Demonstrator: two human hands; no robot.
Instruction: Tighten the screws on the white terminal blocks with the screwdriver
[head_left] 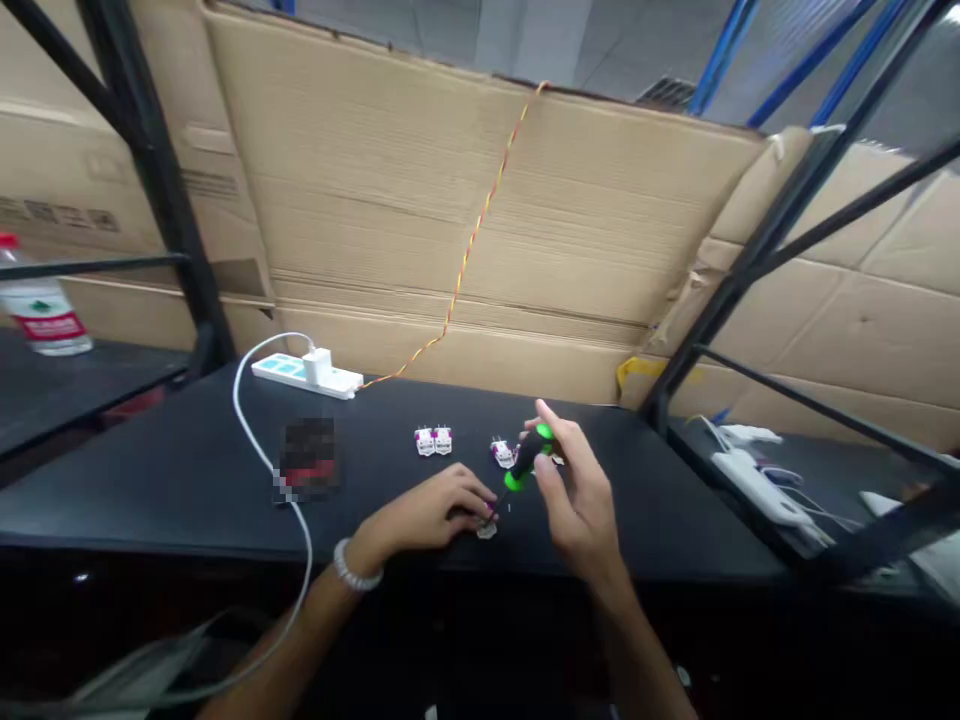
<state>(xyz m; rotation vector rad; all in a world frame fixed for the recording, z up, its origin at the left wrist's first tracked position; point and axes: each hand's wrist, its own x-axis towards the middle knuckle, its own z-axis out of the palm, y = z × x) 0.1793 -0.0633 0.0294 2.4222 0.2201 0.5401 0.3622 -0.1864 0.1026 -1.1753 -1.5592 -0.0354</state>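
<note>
My right hand grips a screwdriver with a black and green handle, its thin tip pointing down at a small white part on the black table. My left hand rests on the table with its fingers pinched on that part; a beaded bracelet is on the wrist. Just behind the screwdriver lies another small white part, and a pair of similar white parts sits a little further left.
A white power strip with a plugged charger lies at the back left, its white cable curving toward me. A red-yellow twisted wire climbs the cardboard wall. A blurred dark object sits left. A bottle stands far left; another power strip lies right.
</note>
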